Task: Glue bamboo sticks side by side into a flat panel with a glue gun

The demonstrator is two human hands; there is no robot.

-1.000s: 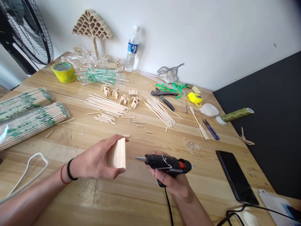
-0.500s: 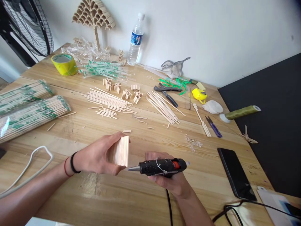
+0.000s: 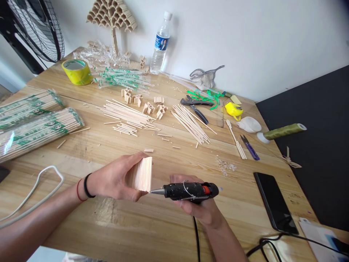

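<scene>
Between the thumb and fingers of my left hand (image 3: 117, 176) is a small block of wooden sticks (image 3: 142, 174), its sticks lying side by side. A black hot glue gun (image 3: 188, 191) with a red part near its rear sits in my right hand (image 3: 201, 211), fingers wrapped round it. The metal nozzle points left and meets the block's lower right corner; whether it touches or just misses I cannot tell. Beyond my hands lie loose wooden sticks (image 3: 128, 113), a second bunch of sticks (image 3: 189, 123) and several small stick pieces (image 3: 148, 108).
Packs of sticks (image 3: 40, 127) and yellow tape (image 3: 77, 72) lie left. A bottle (image 3: 160, 45) and a stick-built tree (image 3: 111, 16) stand at the back. Pliers (image 3: 197, 109), purple snips (image 3: 250, 147) and a phone (image 3: 275, 202) are right. A black cord (image 3: 196, 240) trails from the glue gun.
The view has shifted slightly, so most things sit a little differently in the picture. Both hands keep their grips, and the nozzle stays at the block's lower corner.
</scene>
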